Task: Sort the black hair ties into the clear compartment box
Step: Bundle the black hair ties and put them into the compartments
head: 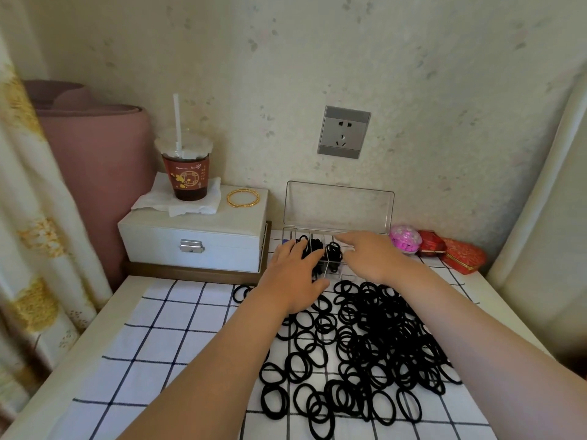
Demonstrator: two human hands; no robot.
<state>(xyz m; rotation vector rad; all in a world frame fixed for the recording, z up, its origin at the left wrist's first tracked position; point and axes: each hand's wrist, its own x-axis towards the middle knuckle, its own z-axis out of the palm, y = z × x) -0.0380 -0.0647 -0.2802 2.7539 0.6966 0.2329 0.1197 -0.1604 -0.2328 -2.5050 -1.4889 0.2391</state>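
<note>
A big heap of black hair ties (pixel 374 338) lies on the checked cloth in front of me. Behind it stands the clear compartment box (pixel 338 206) with its lid raised against the wall. Some ties (pixel 333 250) lie in its left and middle compartments. My left hand (pixel 293 276) reaches over the box's left side, fingers fairly straight and pressing down on the ties inside. My right hand (pixel 370 255) lies flat over the box's right side, its fingers stretched leftward along the back compartments. Both hands hide much of the box.
A white jewellery box (pixel 190 239) at the back left carries a drink cup with a straw (pixel 185 176) and gold bangles (pixel 243 198). A pink hair clip (pixel 406 238) and red boxes (pixel 454 254) sit right of the clear box. A curtain hangs at left.
</note>
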